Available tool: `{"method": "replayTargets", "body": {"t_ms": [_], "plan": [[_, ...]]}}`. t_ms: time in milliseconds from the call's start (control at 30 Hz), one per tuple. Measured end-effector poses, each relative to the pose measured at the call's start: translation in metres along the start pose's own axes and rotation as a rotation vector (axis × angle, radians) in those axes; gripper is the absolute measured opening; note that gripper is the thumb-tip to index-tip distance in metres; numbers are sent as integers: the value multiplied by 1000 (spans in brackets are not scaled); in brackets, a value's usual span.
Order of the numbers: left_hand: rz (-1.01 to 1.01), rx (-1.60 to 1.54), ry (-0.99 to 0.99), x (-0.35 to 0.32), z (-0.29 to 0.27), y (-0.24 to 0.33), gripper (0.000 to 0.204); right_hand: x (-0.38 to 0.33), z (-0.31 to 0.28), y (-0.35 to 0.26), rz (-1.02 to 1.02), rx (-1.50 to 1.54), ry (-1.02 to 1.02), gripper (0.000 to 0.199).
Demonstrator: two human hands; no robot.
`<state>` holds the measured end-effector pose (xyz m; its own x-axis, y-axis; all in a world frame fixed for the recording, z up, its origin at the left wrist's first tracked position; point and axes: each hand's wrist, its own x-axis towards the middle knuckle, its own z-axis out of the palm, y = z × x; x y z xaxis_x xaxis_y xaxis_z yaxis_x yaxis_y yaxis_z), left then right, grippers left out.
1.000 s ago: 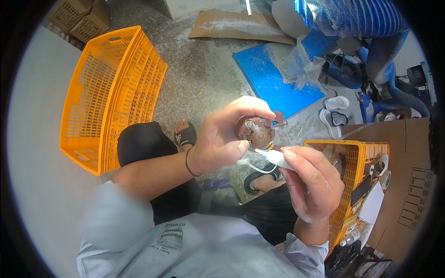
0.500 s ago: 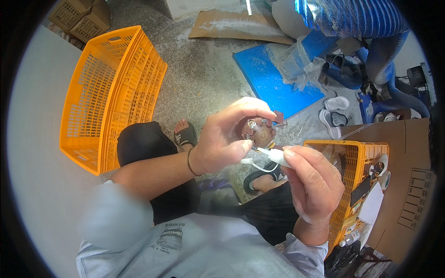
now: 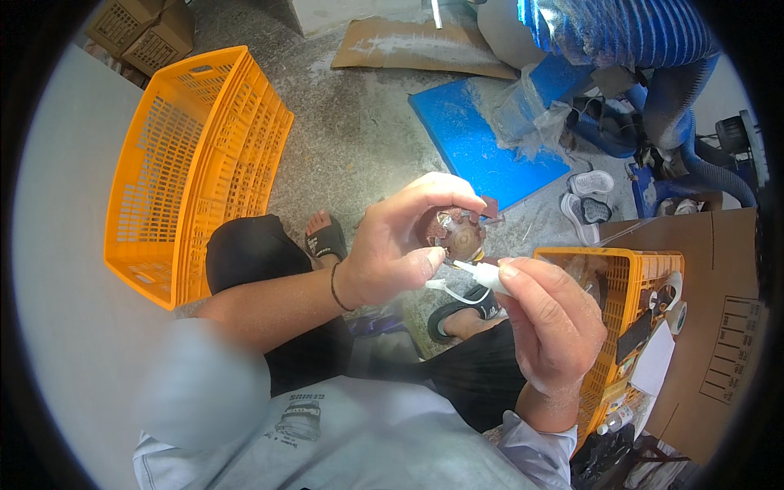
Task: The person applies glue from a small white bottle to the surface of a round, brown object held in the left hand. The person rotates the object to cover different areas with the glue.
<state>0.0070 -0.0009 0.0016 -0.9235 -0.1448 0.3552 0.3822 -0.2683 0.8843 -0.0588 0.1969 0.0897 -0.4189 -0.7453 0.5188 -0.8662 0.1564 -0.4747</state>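
My left hand (image 3: 400, 233) is curled round a small brown rounded piece (image 3: 462, 238) with a smooth dome and rough reddish-brown flakes along its edge. Its thumb presses the lower rim while the fingers arch over the top; much of the piece's left side is hidden by the hand. In my right hand (image 3: 551, 318) is a white glue bottle (image 3: 492, 277), pinched between thumb and fingers. The bottle's narrow nozzle points up and left at the lower rim, close to my left thumb. A white cap (image 3: 435, 284) dangles from the bottle on a thin strap.
Stacked orange crates (image 3: 163, 175) stand at the left. Another orange crate (image 3: 627, 269) at the right holds tape rolls and papers, beside a large cardboard sheet (image 3: 714, 327). A dusty blue board (image 3: 490, 155), sandals (image 3: 584, 208) and blue hoses (image 3: 629, 37) lie farther off.
Both hands keep nearly the same pose. The nozzle stays by the brown piece's lower rim, with at most a slight shift.
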Motion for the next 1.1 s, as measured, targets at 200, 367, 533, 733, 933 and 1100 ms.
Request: {"method": "replayTargets", "body": {"t_ms": [200,367,533,733,933,1100], "plan": [[-35,-14,39,-1,4,1,58,0,0,1,-14,-1,-5,25],[-10,-53,-62,1,-3,2,61,0,0,3,-16,-5,12,25],[-2,-27,-70,1,-4,2,61,-1,1,4,-32,18,7,24],[10,48,25,0,4,-2,57,-1,0,5,-39,27,1,23],[4,-65,-70,0,-3,-1,60,-1,-1,7,-33,18,13,23],[2,-85,-68,0,-4,0,59,-1,-2,6,-25,16,-7,23]]}}
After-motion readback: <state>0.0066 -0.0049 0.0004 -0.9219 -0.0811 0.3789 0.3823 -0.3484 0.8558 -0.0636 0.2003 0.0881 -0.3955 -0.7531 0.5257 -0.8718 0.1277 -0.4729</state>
